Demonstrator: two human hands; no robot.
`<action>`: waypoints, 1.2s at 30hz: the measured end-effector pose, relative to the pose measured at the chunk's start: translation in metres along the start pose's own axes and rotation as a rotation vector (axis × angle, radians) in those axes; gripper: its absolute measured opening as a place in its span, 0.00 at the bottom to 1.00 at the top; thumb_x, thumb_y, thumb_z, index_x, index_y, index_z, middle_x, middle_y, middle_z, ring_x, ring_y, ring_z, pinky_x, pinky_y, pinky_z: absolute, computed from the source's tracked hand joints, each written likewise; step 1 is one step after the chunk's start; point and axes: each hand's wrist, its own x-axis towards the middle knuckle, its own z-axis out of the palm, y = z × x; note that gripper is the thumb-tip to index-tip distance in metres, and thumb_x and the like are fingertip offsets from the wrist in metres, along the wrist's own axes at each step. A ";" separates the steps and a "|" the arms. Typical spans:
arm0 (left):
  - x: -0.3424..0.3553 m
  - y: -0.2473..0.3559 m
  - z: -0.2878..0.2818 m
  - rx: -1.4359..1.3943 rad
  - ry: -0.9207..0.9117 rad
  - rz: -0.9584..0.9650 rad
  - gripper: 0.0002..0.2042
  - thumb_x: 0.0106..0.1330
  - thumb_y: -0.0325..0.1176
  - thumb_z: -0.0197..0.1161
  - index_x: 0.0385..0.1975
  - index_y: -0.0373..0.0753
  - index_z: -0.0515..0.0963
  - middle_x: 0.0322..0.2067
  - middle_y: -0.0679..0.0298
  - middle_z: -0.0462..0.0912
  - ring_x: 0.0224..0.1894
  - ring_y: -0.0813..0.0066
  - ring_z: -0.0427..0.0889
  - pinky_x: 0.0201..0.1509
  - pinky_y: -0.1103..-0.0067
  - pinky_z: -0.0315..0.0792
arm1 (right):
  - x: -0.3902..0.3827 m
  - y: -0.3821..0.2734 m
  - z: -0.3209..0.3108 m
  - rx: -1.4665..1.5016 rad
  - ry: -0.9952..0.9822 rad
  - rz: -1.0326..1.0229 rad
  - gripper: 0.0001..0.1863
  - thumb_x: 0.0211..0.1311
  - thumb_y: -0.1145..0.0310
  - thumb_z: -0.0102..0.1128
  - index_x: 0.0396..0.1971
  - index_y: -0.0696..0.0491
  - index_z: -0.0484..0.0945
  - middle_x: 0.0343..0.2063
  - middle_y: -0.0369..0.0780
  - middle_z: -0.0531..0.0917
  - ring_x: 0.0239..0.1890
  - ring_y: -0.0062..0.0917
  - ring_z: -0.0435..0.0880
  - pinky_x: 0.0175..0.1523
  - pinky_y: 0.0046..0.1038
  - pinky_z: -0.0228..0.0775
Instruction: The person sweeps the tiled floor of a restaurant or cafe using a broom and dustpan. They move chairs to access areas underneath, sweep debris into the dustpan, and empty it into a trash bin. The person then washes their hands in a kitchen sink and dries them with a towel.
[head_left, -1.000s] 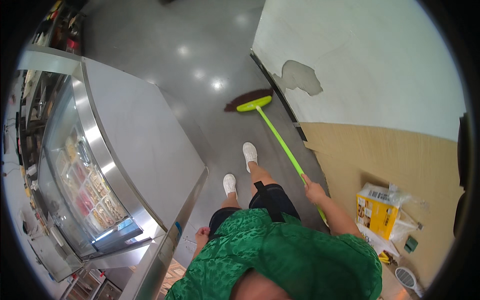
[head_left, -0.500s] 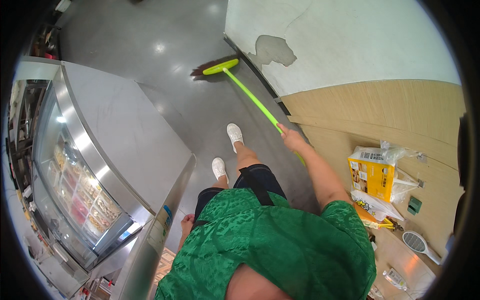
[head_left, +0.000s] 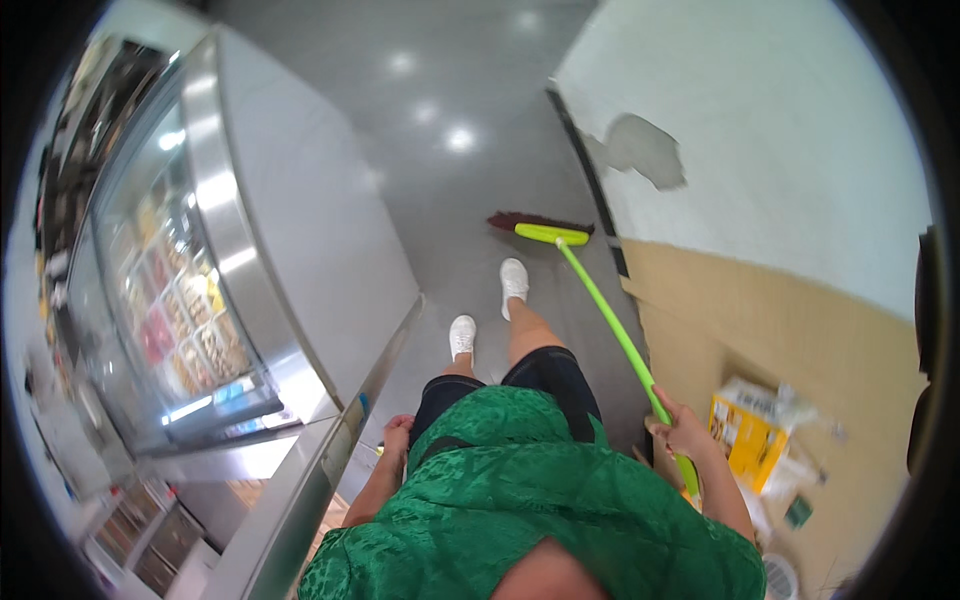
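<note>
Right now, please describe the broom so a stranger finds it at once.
Find the white wall at upper right, with a grey patch. Left of it, over the grey floor, the broom runs down through the right hand. Lime green with dark red bristles, it stands out from the white shoes nearby.

White glare dots the floor (head_left: 440, 190) amid slight blur.

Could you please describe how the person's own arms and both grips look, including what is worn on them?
The right grip and left grip are bare human hands, without gloves. The forearms are uncovered too. The short sleeves are green, belonging to a green top with a tone-on-tone pattern. I can make out no watch or bracelet, but fine details are blurred.
</note>
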 end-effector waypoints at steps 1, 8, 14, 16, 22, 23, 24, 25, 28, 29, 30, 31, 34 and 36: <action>-0.003 -0.006 0.000 -0.017 0.023 0.014 0.05 0.55 0.22 0.52 0.27 0.37 0.76 0.23 0.68 0.76 0.24 0.81 0.73 0.29 0.84 0.69 | 0.017 -0.016 -0.010 -0.071 0.035 -0.123 0.34 0.54 0.73 0.53 0.61 0.39 0.54 0.21 0.42 0.74 0.17 0.24 0.72 0.23 0.27 0.67; -0.049 -0.055 0.034 -0.146 0.213 -0.043 0.05 0.57 0.26 0.54 0.29 0.36 0.77 0.24 0.67 0.77 0.26 0.81 0.73 0.31 0.84 0.69 | 0.284 -0.266 -0.025 -0.595 0.325 -0.843 0.33 0.55 0.67 0.50 0.61 0.45 0.51 0.40 0.55 0.74 0.43 0.45 0.74 0.46 0.37 0.66; -0.107 -0.120 0.063 -0.214 0.349 -0.049 0.05 0.56 0.24 0.56 0.30 0.35 0.77 0.26 0.68 0.78 0.29 0.84 0.74 0.34 0.85 0.68 | 0.339 -0.490 0.065 -0.651 0.267 -0.606 0.27 0.58 0.70 0.36 0.60 0.55 0.50 0.45 0.50 0.74 0.48 0.43 0.73 0.51 0.37 0.65; -0.126 -0.160 0.072 -0.304 0.374 -0.054 0.05 0.56 0.24 0.56 0.31 0.35 0.77 0.26 0.68 0.78 0.29 0.84 0.73 0.34 0.86 0.68 | 0.354 -0.456 0.099 -0.727 0.256 -0.639 0.25 0.60 0.69 0.32 0.59 0.55 0.51 0.44 0.51 0.74 0.47 0.44 0.73 0.51 0.37 0.65; -0.130 -0.174 0.083 -0.015 0.332 -0.046 0.05 0.55 0.24 0.56 0.29 0.34 0.77 0.24 0.68 0.78 0.27 0.83 0.73 0.34 0.85 0.68 | 0.327 -0.298 0.121 -0.935 0.227 -0.534 0.35 0.53 0.76 0.42 0.61 0.50 0.39 0.39 0.52 0.76 0.42 0.43 0.76 0.46 0.39 0.68; -0.128 -0.182 0.078 -0.022 0.313 -0.036 0.05 0.55 0.24 0.56 0.29 0.35 0.77 0.24 0.68 0.78 0.27 0.83 0.73 0.34 0.84 0.68 | 0.310 -0.266 0.117 -0.954 0.202 -0.546 0.37 0.52 0.76 0.43 0.62 0.50 0.39 0.39 0.53 0.76 0.41 0.43 0.77 0.45 0.39 0.68; -0.121 -0.192 0.072 -0.024 0.294 -0.018 0.05 0.55 0.25 0.56 0.29 0.35 0.77 0.24 0.68 0.78 0.27 0.83 0.73 0.34 0.84 0.68 | 0.292 -0.234 0.114 -0.965 0.181 -0.560 0.38 0.51 0.76 0.44 0.62 0.50 0.39 0.38 0.53 0.76 0.41 0.43 0.77 0.45 0.39 0.68; -0.110 -0.193 0.061 -0.013 0.266 0.004 0.05 0.55 0.25 0.56 0.29 0.35 0.77 0.24 0.68 0.78 0.27 0.83 0.73 0.34 0.83 0.68 | 0.281 -0.200 0.113 -0.968 0.180 -0.550 0.39 0.50 0.76 0.46 0.62 0.51 0.38 0.36 0.53 0.77 0.39 0.43 0.77 0.44 0.39 0.69; -0.089 -0.193 0.039 0.161 0.239 0.093 0.05 0.55 0.26 0.56 0.29 0.35 0.77 0.24 0.69 0.78 0.26 0.82 0.73 0.31 0.83 0.68 | 0.250 -0.102 0.135 -1.015 0.168 -0.567 0.42 0.47 0.76 0.49 0.62 0.51 0.38 0.30 0.53 0.78 0.35 0.45 0.78 0.40 0.40 0.70; -0.090 -0.182 0.033 0.080 0.187 0.069 0.05 0.55 0.26 0.56 0.30 0.35 0.77 0.24 0.68 0.78 0.25 0.81 0.73 0.30 0.83 0.68 | 0.238 -0.065 0.146 -1.040 0.158 -0.567 0.43 0.46 0.76 0.50 0.62 0.51 0.38 0.29 0.53 0.78 0.33 0.45 0.78 0.39 0.40 0.70; -0.092 -0.174 0.027 -0.003 0.136 0.042 0.06 0.56 0.27 0.56 0.32 0.35 0.76 0.24 0.67 0.78 0.24 0.81 0.73 0.28 0.84 0.68 | 0.221 -0.030 0.154 -1.063 0.152 -0.532 0.43 0.46 0.76 0.50 0.62 0.51 0.38 0.28 0.53 0.78 0.32 0.45 0.78 0.38 0.40 0.70; -0.085 -0.185 0.017 -0.114 0.098 0.017 0.06 0.56 0.27 0.56 0.32 0.35 0.76 0.24 0.67 0.77 0.24 0.81 0.73 0.28 0.84 0.68 | 0.202 0.000 0.160 -1.087 0.149 -0.507 0.43 0.46 0.76 0.50 0.62 0.50 0.38 0.27 0.53 0.78 0.31 0.45 0.78 0.37 0.40 0.70; -0.072 -0.229 -0.015 -0.328 0.015 -0.056 0.06 0.56 0.27 0.55 0.33 0.36 0.74 0.24 0.65 0.77 0.23 0.80 0.74 0.26 0.86 0.68 | 0.144 0.090 0.175 -1.119 0.109 -0.419 0.44 0.45 0.77 0.50 0.62 0.48 0.38 0.27 0.52 0.78 0.30 0.45 0.78 0.35 0.40 0.70; -0.068 -0.250 -0.034 -0.293 0.002 -0.072 0.06 0.57 0.27 0.54 0.33 0.36 0.74 0.23 0.64 0.77 0.23 0.80 0.74 0.25 0.85 0.69 | 0.102 0.132 0.186 -1.159 0.054 -0.290 0.39 0.48 0.75 0.48 0.61 0.47 0.42 0.29 0.52 0.78 0.32 0.45 0.79 0.37 0.41 0.70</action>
